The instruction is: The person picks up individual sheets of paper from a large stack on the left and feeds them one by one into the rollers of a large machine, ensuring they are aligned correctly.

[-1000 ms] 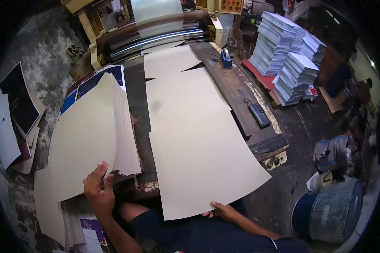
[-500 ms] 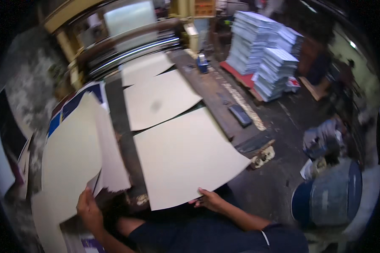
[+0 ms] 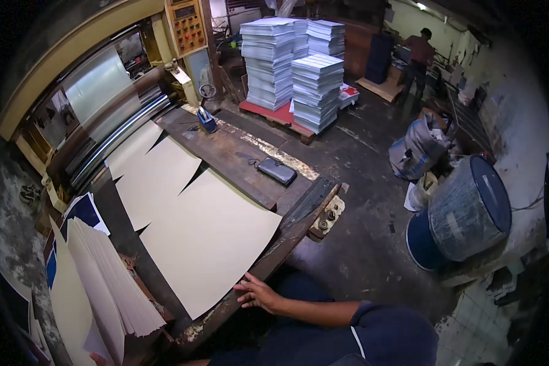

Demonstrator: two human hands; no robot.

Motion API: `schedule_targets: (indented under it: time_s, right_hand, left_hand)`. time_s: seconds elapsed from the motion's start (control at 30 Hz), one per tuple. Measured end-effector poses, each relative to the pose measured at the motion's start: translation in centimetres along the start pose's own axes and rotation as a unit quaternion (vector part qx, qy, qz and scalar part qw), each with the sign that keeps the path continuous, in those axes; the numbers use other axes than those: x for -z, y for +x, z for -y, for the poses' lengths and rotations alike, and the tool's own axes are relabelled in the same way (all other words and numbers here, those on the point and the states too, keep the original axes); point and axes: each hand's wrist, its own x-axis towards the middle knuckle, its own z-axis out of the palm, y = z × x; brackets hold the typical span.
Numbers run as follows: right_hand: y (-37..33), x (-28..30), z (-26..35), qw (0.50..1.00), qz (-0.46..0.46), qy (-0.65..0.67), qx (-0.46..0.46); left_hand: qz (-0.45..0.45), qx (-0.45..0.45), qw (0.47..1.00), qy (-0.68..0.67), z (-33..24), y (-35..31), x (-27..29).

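Overlapping cream sheets lie in a row on a machine's feed table, the nearest cream sheet (image 3: 210,244) flat with its near edge by the table's front. My right hand (image 3: 259,295) is open, fingers spread, just off that edge and holding nothing. At the lower left stands a stack of sheets (image 3: 113,287) with fanned edges. Its outermost cream sheet (image 3: 70,293) bows up away from the rest. Only the fingertips of my left hand (image 3: 97,359) show at the bottom, closed at that sheet's near corner; the rest is out of frame.
Shiny rollers (image 3: 125,137) cross the table's far end beside a control panel (image 3: 187,27). On the table lie a dark case (image 3: 276,171) and a blue tool (image 3: 207,120). Tall paper stacks (image 3: 268,64) stand on a pallet. A wrapped drum (image 3: 470,204) is at right; a person (image 3: 418,58) stands far back.
My right hand has let go of the nearest sheet, its fingers now spread. That sheet lies further onto the table. My view has swung right, and my left hand has mostly left the frame.
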Motion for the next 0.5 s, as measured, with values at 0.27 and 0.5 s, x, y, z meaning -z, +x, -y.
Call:
schedule_targets:
  time_s: [0.27, 0.5]
  right_hand:
    - [-1.5, -2.9, 6.3, 0.966, 0.254, -0.003, 0.041]
    - [-2.1, -2.1, 7.3, 0.982, 0.178, -0.035, 0.059]
  left_hand:
    - [0.584, -0.303, 0.749, 0.079, 4.6, 5.8, 4.4]
    - [0.431, -0.464, 0.757, 0.159, -4.9, -6.2, -2.5]
